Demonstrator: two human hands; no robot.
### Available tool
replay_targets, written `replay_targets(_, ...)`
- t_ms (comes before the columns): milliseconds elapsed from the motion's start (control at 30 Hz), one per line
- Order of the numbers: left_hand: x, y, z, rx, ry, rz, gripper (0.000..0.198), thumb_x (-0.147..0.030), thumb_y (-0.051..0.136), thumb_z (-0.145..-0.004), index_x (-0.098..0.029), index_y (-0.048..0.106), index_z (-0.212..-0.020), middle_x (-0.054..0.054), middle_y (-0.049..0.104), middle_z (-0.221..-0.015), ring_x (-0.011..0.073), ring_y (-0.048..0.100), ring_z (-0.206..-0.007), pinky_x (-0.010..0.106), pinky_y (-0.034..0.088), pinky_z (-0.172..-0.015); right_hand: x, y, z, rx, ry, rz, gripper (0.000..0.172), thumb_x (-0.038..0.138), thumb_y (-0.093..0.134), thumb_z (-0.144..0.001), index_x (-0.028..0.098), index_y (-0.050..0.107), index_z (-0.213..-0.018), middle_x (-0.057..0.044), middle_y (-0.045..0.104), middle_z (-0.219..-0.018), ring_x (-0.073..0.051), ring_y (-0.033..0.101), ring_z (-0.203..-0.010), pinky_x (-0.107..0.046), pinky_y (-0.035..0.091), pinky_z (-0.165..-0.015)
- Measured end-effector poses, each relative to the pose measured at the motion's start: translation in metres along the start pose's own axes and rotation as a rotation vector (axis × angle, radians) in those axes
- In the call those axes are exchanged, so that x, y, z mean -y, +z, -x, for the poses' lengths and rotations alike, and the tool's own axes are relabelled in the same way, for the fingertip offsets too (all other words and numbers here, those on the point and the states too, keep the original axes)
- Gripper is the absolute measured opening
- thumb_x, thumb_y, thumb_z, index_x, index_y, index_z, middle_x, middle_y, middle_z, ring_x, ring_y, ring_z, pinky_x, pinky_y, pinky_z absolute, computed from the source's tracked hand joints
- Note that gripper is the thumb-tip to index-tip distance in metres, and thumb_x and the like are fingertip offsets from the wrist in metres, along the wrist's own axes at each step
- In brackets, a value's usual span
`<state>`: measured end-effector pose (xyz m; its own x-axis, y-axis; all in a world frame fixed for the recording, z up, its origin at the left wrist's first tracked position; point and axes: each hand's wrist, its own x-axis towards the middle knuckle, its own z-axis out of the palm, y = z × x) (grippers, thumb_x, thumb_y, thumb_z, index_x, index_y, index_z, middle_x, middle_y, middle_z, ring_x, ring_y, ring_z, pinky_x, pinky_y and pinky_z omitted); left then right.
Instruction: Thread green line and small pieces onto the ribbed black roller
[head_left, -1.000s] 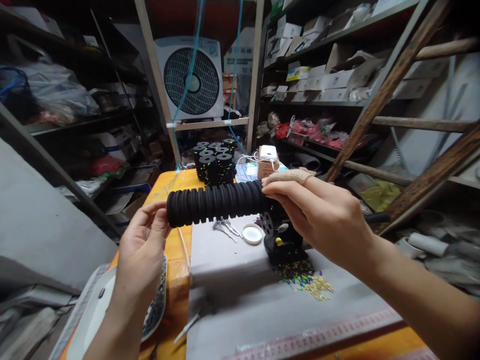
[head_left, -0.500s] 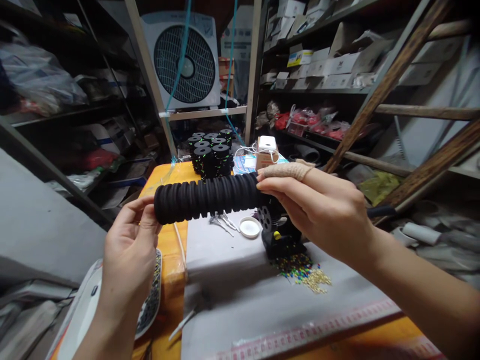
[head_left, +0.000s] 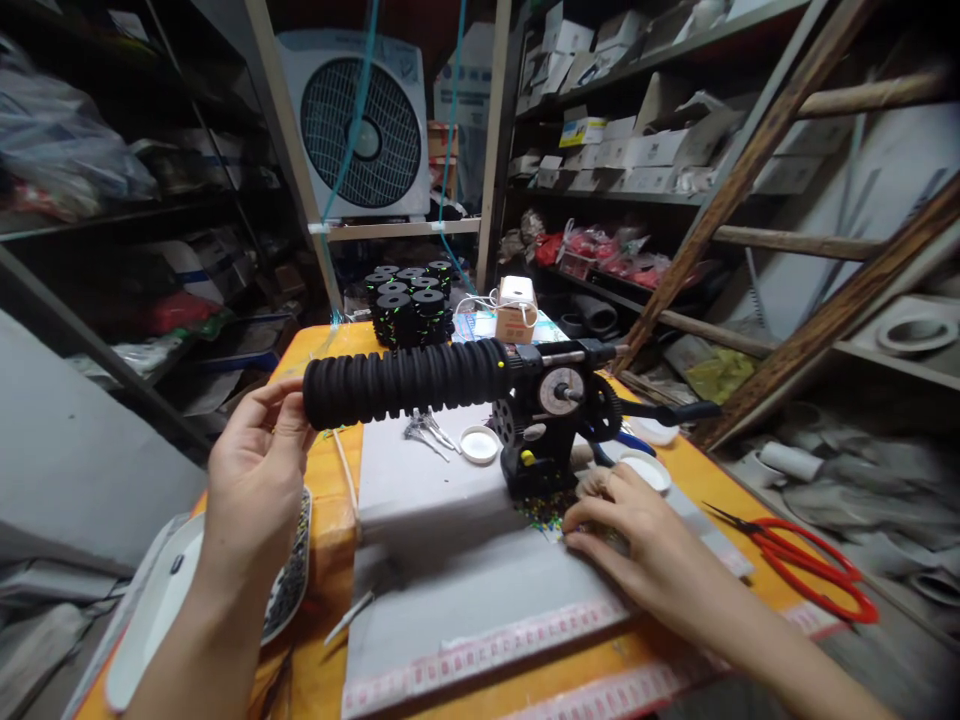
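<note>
Roll (head_left: 405,385), one, end pinched by left hand (head_left: 259,470); right hand (head_left: 637,522) at beads (head_left: 541,516), grip unclear; scissors (head_left: 768,540), one pair.

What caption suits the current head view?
Left hand holds one end of a ridged black cylinder; right hand at small multicoloured pieces beside a black geared machine.

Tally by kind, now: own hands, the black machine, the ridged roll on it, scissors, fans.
Left hand plus right hand: 2
Black machine: 1
Ridged roll on it: 1
Scissors, one pair: 1
Fan: 1
Total: 6
</note>
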<state>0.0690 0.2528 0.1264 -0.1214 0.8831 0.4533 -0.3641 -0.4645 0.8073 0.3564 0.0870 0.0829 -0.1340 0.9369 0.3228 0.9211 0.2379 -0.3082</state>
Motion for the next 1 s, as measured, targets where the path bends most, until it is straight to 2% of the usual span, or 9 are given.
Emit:
replay_targets(133, 0.000, 0.001, 0.000, -0.003, -0.002, 0.003, 0.021, -0.033, 0.081, -0.079, -0.020, 0.074, -0.094, -0.002, 0.072, -0.091, 0.0086, 0.068, -0.090, 0.015, 0.054, -0.090, -0.006, 0.012, 0.002, -0.009, 0.023, -0.005, 0.009, 0.018, 0.064, -0.092, 0.023, 0.069, -0.086, -0.005, 0.061, -0.091, -0.024, 0.057, -0.092, -0.041, 0.052, -0.077)
replay_targets(367, -0.001, -0.001, 0.001, 0.016, -0.001, -0.039, 0.018, -0.032, 0.078, -0.083, -0.021, 0.073, -0.096, -0.001, 0.072, -0.096, 0.0098, 0.067, -0.095, 0.017, 0.052, -0.094, 0.003, 0.010, -0.003, -0.016, -0.041, -0.028, 0.016, 0.012, 0.054, -0.094, 0.022, 0.065, -0.088, -0.007, 0.063, -0.095, -0.023, 0.058, -0.091, -0.038, 0.052, -0.076)
replay_targets(567, 0.001, -0.003, 0.001, 0.023, 0.016, -0.079, 0.017, -0.035, 0.076, -0.084, -0.023, 0.073, -0.096, -0.001, 0.071, -0.098, 0.0114, 0.066, -0.097, 0.015, 0.054, -0.082, 0.009, -0.002, -0.013, -0.068, -0.131, -0.064, 0.020, 0.008, 0.042, -0.097, 0.021, 0.055, -0.092, -0.006, 0.064, -0.092, -0.018, 0.061, -0.080, -0.031, 0.053, -0.068)
replay_targets(700, 0.002, -0.004, 0.001, 0.027, 0.002, -0.087, 0.018, -0.036, 0.075, -0.084, -0.024, 0.073, -0.097, 0.000, 0.070, -0.096, 0.0133, 0.067, -0.094, 0.018, 0.055, -0.081, 0.033, -0.031, -0.042, -0.245, -0.294, -0.047, 0.015, 0.008, 0.050, -0.096, 0.022, 0.053, -0.101, -0.004, 0.066, -0.093, -0.017, 0.065, -0.082, -0.028, 0.053, -0.073)
replay_targets(833, 0.003, -0.004, 0.001, 0.023, -0.016, -0.086, 0.020, -0.037, 0.075, -0.085, -0.024, 0.072, -0.099, 0.001, 0.071, -0.100, 0.0142, 0.067, -0.097, 0.020, 0.054, -0.085, 0.059, -0.059, -0.083, -0.494, -0.391, 0.118, 0.016, 0.010, 0.056, -0.095, 0.022, 0.054, -0.106, -0.004, 0.069, -0.094, -0.018, 0.069, -0.081, -0.027, 0.054, -0.072)
replay_targets(900, 0.003, -0.005, 0.001, 0.021, -0.022, -0.085, 0.021, -0.038, 0.074, -0.085, -0.023, 0.072, -0.100, 0.001, 0.071, -0.100, 0.0142, 0.067, -0.096, 0.019, 0.054, -0.083, 0.066, -0.066, -0.101, -0.591, -0.415, 0.183, 0.016, 0.009, 0.056, -0.094, 0.023, 0.054, -0.103, -0.003, 0.070, -0.092, -0.018, 0.070, -0.081, -0.027, 0.054, -0.068)
replay_targets(1000, 0.004, -0.006, 0.000, 0.025, -0.037, -0.073, 0.020, -0.038, 0.075, -0.084, -0.024, 0.072, -0.099, 0.000, 0.072, -0.099, 0.0135, 0.067, -0.096, 0.018, 0.054, -0.081, 0.067, -0.067, -0.118, -0.635, -0.442, 0.223, 0.016, 0.007, 0.055, -0.095, 0.023, 0.053, -0.100, -0.001, 0.071, -0.087, -0.017, 0.071, -0.077, -0.026, 0.054, -0.064)
